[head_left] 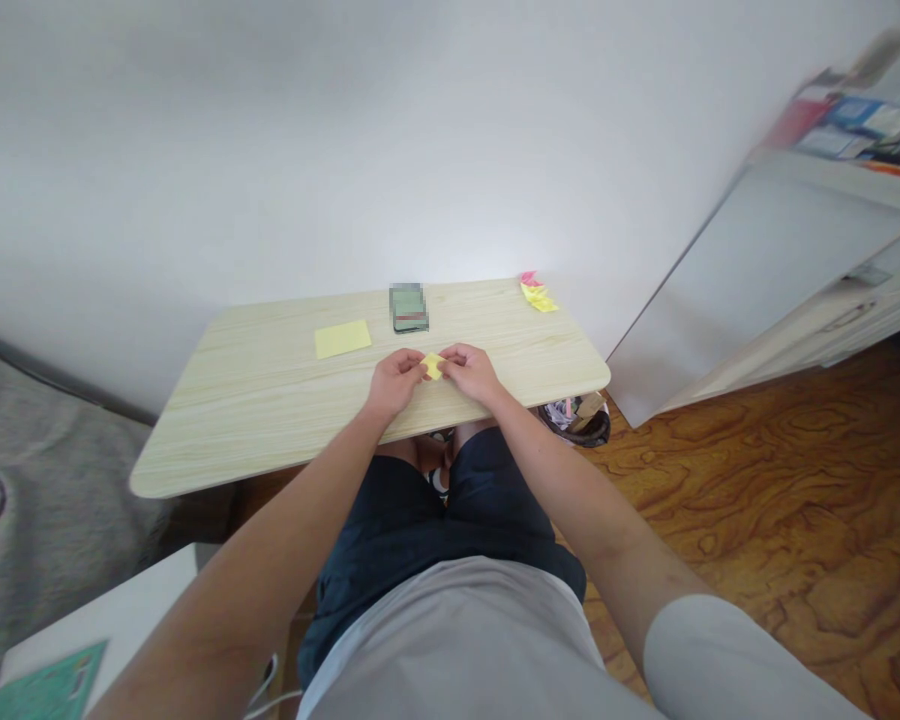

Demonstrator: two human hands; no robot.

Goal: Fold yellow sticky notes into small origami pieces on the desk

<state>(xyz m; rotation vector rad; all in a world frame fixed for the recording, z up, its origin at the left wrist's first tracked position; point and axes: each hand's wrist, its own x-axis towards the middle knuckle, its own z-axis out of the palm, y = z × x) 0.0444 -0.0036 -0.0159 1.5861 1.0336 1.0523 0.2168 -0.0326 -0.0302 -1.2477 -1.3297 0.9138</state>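
Observation:
Between my two hands, just above the table's near side, is a small folded piece of yellow paper point(433, 366). My left hand point(396, 382) pinches its left corner, and my right hand point(471, 374) grips the right one. Both hands are closed, with fingertips close together around the paper. Up and to the left lies a flat yellow sheet of paper point(343, 339). Behind my hands lies a dark-edged device with a blurred-out screen point(409, 307). At the far right of the table are a folded yellow paper shape point(539, 297) and a pink one point(528, 278).
The pale wood-grain table point(270, 400) stands against a white wall. Beneath its right end is a bin point(592, 430) with paper scraps. A white cabinet point(750, 270) stands to the right. At lower left, a green booklet point(52, 685) lies on a white surface.

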